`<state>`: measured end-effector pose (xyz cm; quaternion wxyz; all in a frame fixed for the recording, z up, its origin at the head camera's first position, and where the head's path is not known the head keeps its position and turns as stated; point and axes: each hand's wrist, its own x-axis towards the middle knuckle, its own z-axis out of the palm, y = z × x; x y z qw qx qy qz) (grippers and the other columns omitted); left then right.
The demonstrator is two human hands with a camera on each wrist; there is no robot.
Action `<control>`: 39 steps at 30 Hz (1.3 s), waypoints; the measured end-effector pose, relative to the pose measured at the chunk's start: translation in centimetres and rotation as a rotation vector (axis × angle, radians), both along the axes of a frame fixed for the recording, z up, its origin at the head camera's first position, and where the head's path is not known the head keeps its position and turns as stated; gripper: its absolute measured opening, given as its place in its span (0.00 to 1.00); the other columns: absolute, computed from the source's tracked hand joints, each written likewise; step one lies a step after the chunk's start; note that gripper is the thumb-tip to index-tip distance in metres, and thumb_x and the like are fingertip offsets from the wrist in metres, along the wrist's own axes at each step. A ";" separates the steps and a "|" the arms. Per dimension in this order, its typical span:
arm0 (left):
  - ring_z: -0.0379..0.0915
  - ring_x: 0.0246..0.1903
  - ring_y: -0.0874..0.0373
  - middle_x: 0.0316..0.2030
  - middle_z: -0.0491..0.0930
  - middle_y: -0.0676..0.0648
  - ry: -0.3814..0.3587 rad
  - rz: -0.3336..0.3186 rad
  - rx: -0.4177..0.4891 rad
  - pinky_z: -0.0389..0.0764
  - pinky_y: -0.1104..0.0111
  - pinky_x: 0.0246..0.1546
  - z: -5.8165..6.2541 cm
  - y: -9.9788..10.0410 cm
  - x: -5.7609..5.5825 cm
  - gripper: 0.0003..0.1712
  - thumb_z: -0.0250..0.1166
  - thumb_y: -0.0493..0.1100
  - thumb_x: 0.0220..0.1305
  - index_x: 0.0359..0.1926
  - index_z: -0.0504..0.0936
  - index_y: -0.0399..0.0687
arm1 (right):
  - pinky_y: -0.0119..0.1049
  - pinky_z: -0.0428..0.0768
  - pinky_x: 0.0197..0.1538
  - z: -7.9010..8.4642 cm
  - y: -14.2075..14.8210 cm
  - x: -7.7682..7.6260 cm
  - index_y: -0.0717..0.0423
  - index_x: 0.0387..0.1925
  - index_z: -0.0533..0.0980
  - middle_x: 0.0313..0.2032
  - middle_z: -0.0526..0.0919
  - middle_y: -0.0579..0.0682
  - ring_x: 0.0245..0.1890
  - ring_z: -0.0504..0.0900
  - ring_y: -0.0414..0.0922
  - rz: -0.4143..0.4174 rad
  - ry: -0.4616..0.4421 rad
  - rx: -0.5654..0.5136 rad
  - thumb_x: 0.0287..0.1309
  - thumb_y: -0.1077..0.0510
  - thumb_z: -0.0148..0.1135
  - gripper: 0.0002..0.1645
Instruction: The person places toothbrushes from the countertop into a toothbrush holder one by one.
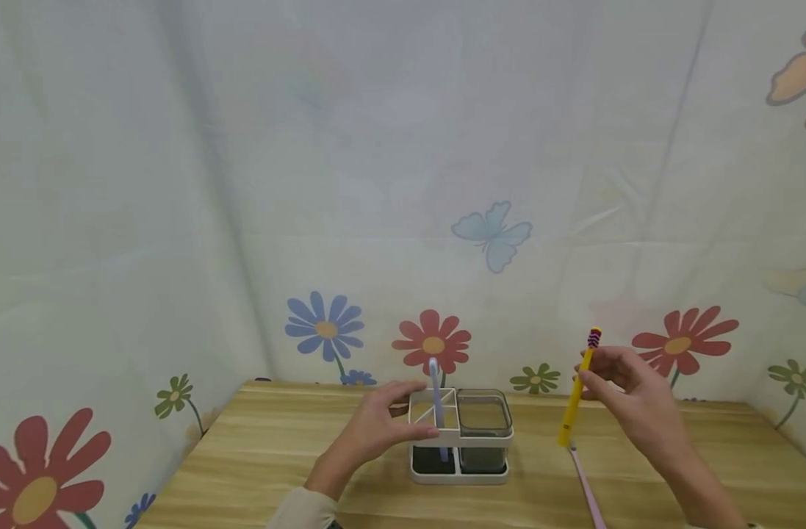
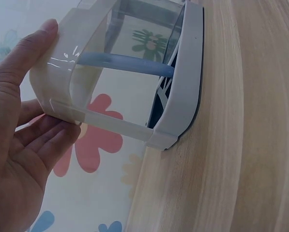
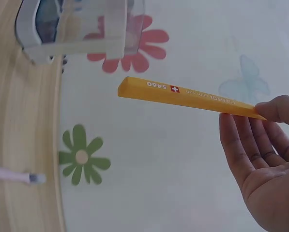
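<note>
My left hand (image 1: 372,422) grips the upper rim of a white toothbrush holder (image 1: 485,442), thumb on the near side and fingers behind. A light-blue toothbrush (image 1: 438,400) stands tilted in its divided left half; the left wrist view shows the brush's handle (image 2: 127,63) reaching the dark base. A clear cup (image 1: 483,422) fills the right half. Right of the holder, my right hand (image 1: 641,400) pinches a yellow toothbrush (image 1: 577,400) near its head, bristles up and handle end down. White print marks that handle (image 3: 183,94) in the right wrist view.
A pink toothbrush (image 1: 588,488) lies on the wooden table (image 1: 244,455), below the yellow one in the head view. Behind the table hangs a pale curtain (image 1: 376,184) printed with flowers and butterflies.
</note>
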<state>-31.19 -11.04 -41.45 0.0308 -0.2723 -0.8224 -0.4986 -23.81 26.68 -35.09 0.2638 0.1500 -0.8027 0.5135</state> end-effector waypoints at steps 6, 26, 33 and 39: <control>0.79 0.62 0.47 0.65 0.80 0.46 -0.002 0.003 0.001 0.82 0.55 0.62 0.1 0.0 0.1 0.42 0.84 0.55 0.56 0.69 0.81 0.47 | 0.35 0.90 0.41 0.7 -2.6 0.0 0.69 0.56 0.73 0.45 0.84 0.56 0.42 0.86 0.38 0.067 0.019 -0.072 0.75 0.66 0.63 0.14; 0.79 0.63 0.46 0.65 0.79 0.47 -0.011 0.016 -0.018 0.82 0.54 0.62 0.6 0.1 0.4 0.42 0.83 0.56 0.57 0.70 0.80 0.48 | 0.37 0.90 0.46 2.2 -9.7 -1.6 0.67 0.58 0.73 0.48 0.85 0.59 0.45 0.88 0.44 0.156 -0.038 -0.316 0.74 0.63 0.66 0.18; 0.78 0.63 0.46 0.64 0.79 0.47 -0.015 0.018 -0.017 0.82 0.54 0.62 0.6 0.2 0.3 0.42 0.83 0.56 0.57 0.69 0.81 0.49 | 0.36 0.90 0.47 2.4 -11.6 -2.1 0.67 0.58 0.74 0.51 0.82 0.64 0.47 0.87 0.44 0.149 -0.075 -0.377 0.73 0.65 0.66 0.18; 0.78 0.62 0.46 0.63 0.80 0.46 -0.016 0.010 -0.014 0.82 0.54 0.62 0.6 0.1 0.2 0.42 0.83 0.55 0.57 0.69 0.80 0.45 | 0.35 0.90 0.47 2.0 -12.8 -2.5 0.66 0.59 0.74 0.50 0.82 0.63 0.47 0.86 0.45 0.152 -0.085 -0.369 0.73 0.66 0.66 0.18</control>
